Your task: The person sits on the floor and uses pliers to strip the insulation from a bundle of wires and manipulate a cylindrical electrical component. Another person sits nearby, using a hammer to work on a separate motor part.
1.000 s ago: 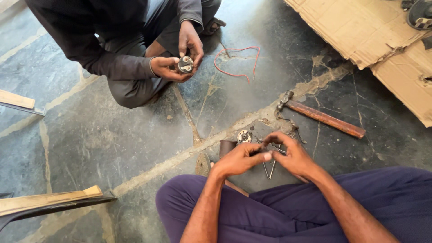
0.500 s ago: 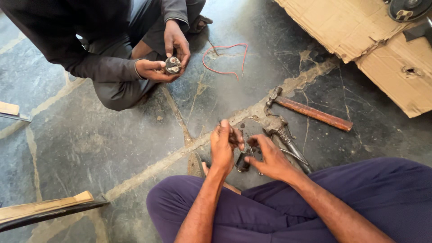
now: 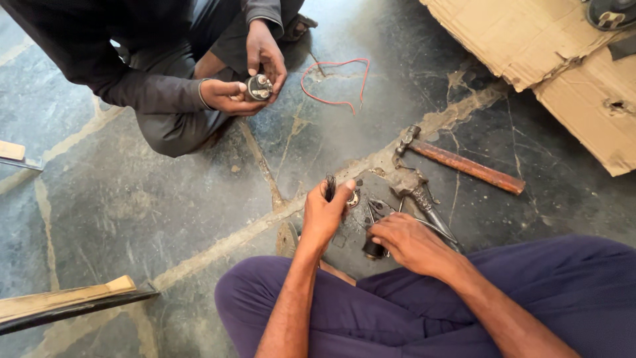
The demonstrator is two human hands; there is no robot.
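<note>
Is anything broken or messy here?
Yes. The brown cardboard sheet at top right is torn along its edge, with a hole punched through. The grey stone floor is cracked, and a red wire lies loose in a tangle.

L hand [image 3: 324, 215] grips dark part [image 3: 330, 187] | R hand [image 3: 411, 242] on black cyl [image 3: 373, 249] | hammer [image 3: 464, 162] nearby

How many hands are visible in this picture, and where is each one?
4. Wearer's left hand grips a small dark part; right hand is over floor tools. Other person's two hands hold a dark metal cylinder.
</note>
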